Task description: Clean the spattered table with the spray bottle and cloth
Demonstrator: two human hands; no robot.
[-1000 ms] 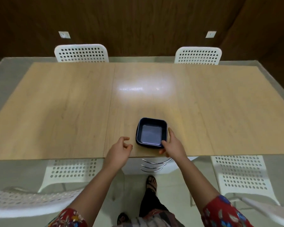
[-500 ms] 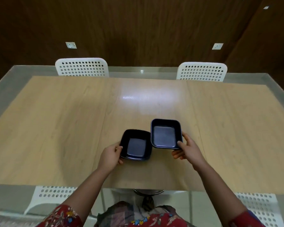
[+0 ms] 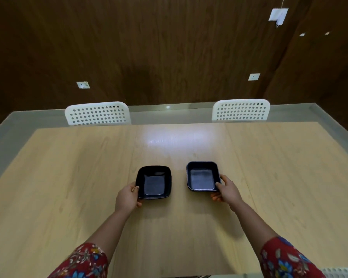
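Two dark blue square dishes sit side by side on the light wooden table, a gap between them. My left hand grips the near left corner of the left dish. My right hand grips the near right corner of the right dish. Both dishes look empty. No spray bottle or cloth is in view.
Two white perforated chairs stand at the table's far edge, against a dark wood-panelled wall. A glass border frames the wooden top. Another white chair's corner shows at the bottom right.
One stacked dish became two: my hands separated them and slid them apart, left dish to the left, right dish to the right. The camera has tilted up and moved closer.
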